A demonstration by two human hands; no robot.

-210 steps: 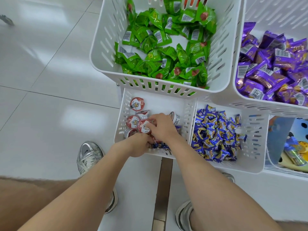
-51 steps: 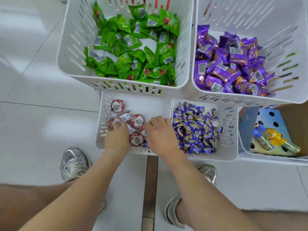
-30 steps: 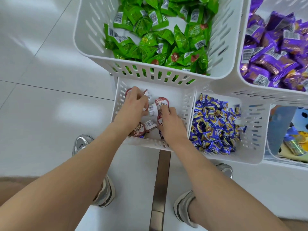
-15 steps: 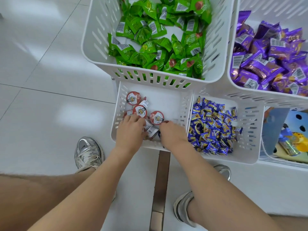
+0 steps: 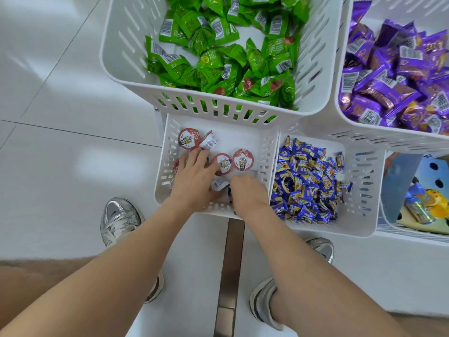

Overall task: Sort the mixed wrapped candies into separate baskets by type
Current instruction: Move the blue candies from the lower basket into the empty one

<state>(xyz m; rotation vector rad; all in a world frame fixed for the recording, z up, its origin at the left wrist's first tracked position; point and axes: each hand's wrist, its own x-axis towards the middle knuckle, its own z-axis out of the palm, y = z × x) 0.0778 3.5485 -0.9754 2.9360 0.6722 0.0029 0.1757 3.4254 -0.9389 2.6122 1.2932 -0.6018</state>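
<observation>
A small white basket (image 5: 239,133) holds several red-lidded jelly cups (image 5: 243,160). My left hand (image 5: 192,177) lies in it with fingers spread, touching the cups. My right hand (image 5: 249,192) is at the basket's front right corner, its fingers bent down and their tips hidden. A bit of dark blue wrapper (image 5: 229,191) shows between my hands. The basket to the right (image 5: 364,190) is full of blue wrapped candies (image 5: 306,178). Behind stand a big basket (image 5: 126,45) of green candies (image 5: 230,57) and another (image 5: 364,128) of purple candies (image 5: 393,74).
At the far right, a further basket (image 5: 386,229) holds a blue spotted package and a yellow toy (image 5: 427,203). My two shoes (image 5: 119,220) stand on the white tiled floor on either side of a metal strip (image 5: 230,263).
My left hand has slid forward onto the cups and spread its fingers. Two cups have shifted toward the basket's right side. My right hand stays at the front right corner.
</observation>
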